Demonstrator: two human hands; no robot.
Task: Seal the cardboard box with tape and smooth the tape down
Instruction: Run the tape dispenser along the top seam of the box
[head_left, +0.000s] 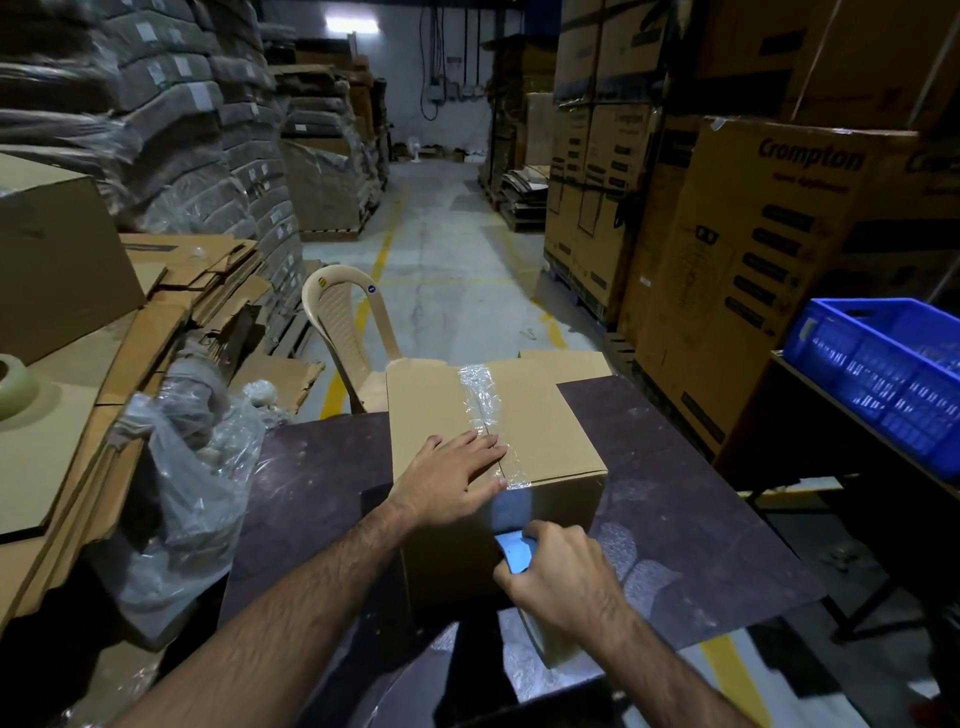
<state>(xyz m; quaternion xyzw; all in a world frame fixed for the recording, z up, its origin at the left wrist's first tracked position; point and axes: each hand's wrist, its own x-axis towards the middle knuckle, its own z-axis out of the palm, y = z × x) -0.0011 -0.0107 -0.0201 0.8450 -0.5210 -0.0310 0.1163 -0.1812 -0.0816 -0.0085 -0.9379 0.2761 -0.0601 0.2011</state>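
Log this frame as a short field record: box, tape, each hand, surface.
box: cardboard box, upright on dark table, flaps closed
tape: clear strip along the top seam, wrinkled, running over the near edge
left hand: flat on box top, fingers on the tape
right hand: against the near face, grip closed on blue tape dispenser
spare roll: on cardboard at left

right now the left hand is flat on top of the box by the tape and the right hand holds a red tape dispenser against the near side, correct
Not quite: the dispenser is blue, not red, as the head view shows. The rest stands: the left hand lies flat on top of the box by the tape, and the right hand holds the dispenser against the near side.
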